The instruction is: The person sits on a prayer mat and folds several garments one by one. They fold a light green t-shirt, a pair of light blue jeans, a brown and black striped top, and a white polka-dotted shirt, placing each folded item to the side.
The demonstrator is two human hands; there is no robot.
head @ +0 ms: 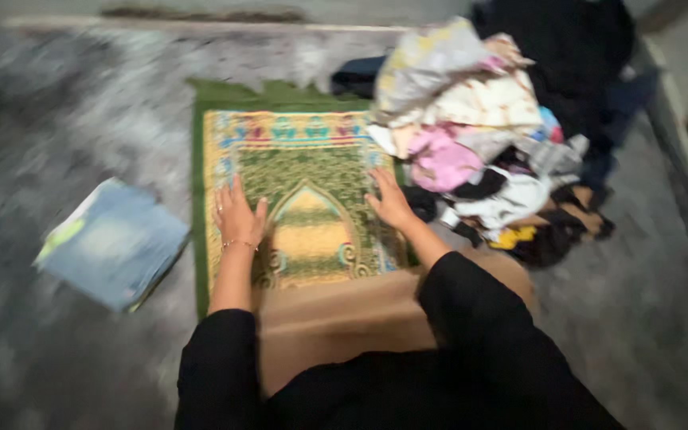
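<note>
A green and gold patterned rug (304,191), with an arch motif at its middle and a green border, lay flat on the grey floor (65,127). The left hand (236,213) and right hand (390,199) pressed down on it, palms flat, fingers spread, gripping nothing. A heaped clothes pile (487,151) crowded its right edge; a folded blue cloth (113,243) lay apart on the left, with bare floor beyond.

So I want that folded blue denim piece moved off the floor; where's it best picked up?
Take the folded blue denim piece by its near right edge, coming from the rug side: it lies flat and apart, that edge nearest the left hand.
</note>
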